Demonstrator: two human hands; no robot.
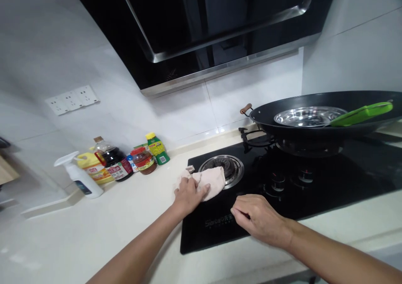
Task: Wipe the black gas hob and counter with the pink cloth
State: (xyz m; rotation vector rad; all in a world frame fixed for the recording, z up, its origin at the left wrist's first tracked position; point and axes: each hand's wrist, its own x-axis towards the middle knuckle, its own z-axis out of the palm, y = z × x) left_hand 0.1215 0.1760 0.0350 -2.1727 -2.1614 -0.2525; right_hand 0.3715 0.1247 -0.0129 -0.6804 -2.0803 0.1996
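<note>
Head view: our right hand (260, 217) is loosely curled, nothing visible in it; left of it, our left hand (188, 195), half open, presses the cloth (214, 182) under its fingers; we'd best work flat around the burner (231, 167) just beyond

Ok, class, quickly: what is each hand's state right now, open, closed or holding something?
Left hand: on the pale cloth, thumb spread; whether it grips cannot be told.
Right hand: closed in a loose fist, nothing visible in it.
</note>
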